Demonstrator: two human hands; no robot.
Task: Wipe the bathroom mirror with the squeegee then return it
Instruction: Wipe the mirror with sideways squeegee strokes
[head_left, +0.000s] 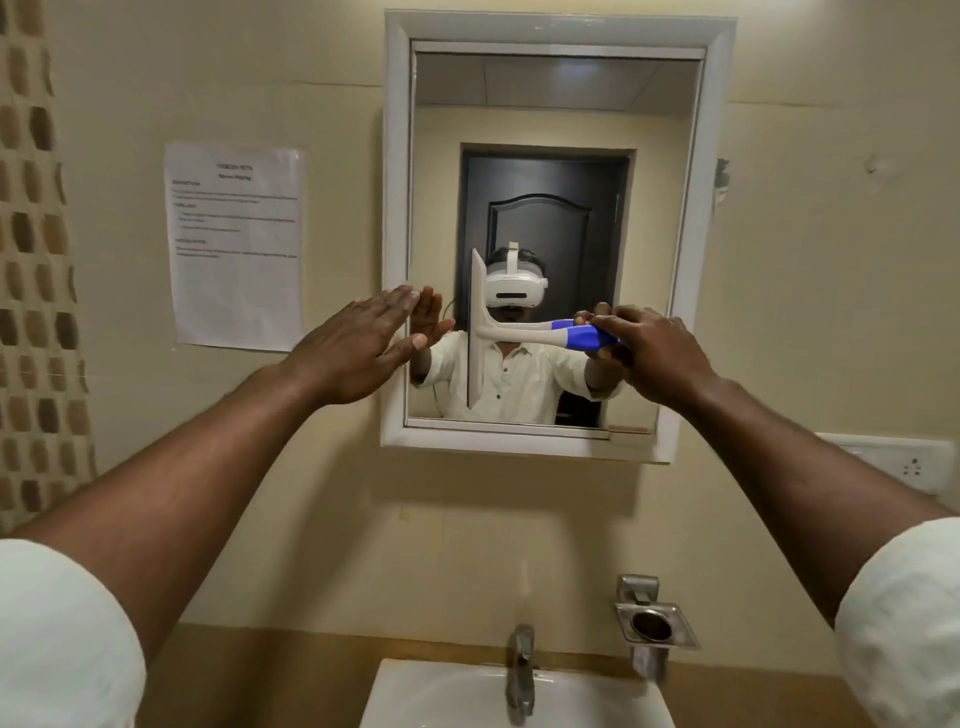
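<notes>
The bathroom mirror (550, 130) hangs on the wall in a white frame (397, 208). A squeegee (480, 332) with a pale blade and a blue handle lies against the lower glass, its blade upright and left of centre. My right hand (647, 348) grips the blue handle on the right. My left hand (358, 345) is flat and spread, its fingertips resting on the frame's left edge at the height of the squeegee. The glass reflects a person in a white shirt with a headset.
A printed paper sheet (236, 244) is stuck to the wall left of the mirror. Below are a white sink (415, 696) with a metal tap (521, 670) and a metal soap dish (655, 623). A switch plate (904, 462) is on the right wall, patterned tiles (31, 260) at far left.
</notes>
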